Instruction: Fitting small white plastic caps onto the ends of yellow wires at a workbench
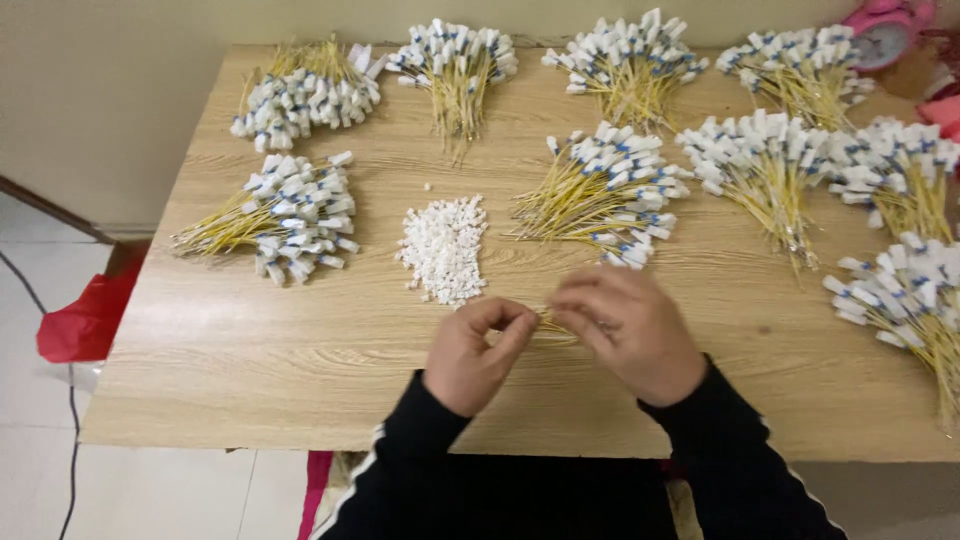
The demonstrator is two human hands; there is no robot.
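So both hands meet low in the middle of the frame: left hand (478,352) and right hand (628,330) are pinched narrow on a thin yellow cable (553,325) held between them, just above the tabletop (300,360). Pile of small white caps (443,250) sits right above, so I'd say keep fingertips near the tip and work beside that pile.

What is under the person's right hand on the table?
A few thin yellow cables stick out from beneath the right hand toward the left hand. Their far ends are covered by the fingers.
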